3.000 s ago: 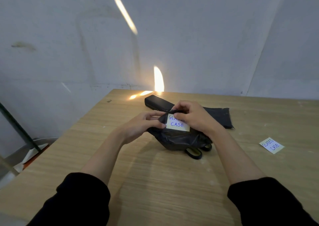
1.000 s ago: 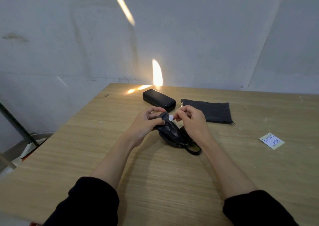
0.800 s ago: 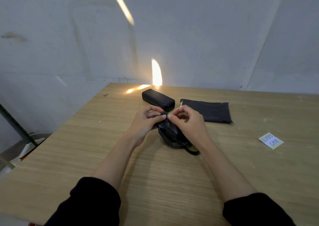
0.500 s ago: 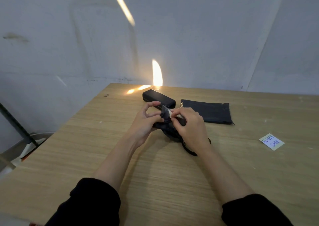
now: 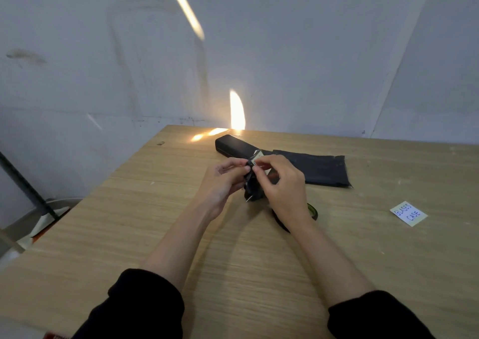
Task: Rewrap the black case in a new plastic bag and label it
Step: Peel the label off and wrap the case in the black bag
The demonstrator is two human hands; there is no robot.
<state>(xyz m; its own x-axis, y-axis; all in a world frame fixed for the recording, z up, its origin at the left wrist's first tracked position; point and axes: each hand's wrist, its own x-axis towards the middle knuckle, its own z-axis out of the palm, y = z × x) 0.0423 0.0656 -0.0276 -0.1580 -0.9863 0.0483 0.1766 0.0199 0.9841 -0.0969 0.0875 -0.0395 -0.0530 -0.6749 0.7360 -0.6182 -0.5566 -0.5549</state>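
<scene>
Scrunched smaller, black bag [image 5: 252,190]; left hand [image 5: 220,182], right hand [image 5: 283,186] pinch it; black case [image 5: 234,149] unwrapped

The counter [image 5: 246,274] is pale tan wood with fine darker grain. At upper centre the case [image 5: 232,147] is plain black, as is the flat bag [image 5: 324,170] right of it. The crumpled plastic [image 5: 252,192] at centre is black too. The note [image 5: 408,213] at right is pale yellow with blue handwriting. The sleeves [image 5: 140,310] are black; the wall [image 5: 285,53] bluish grey.
</scene>
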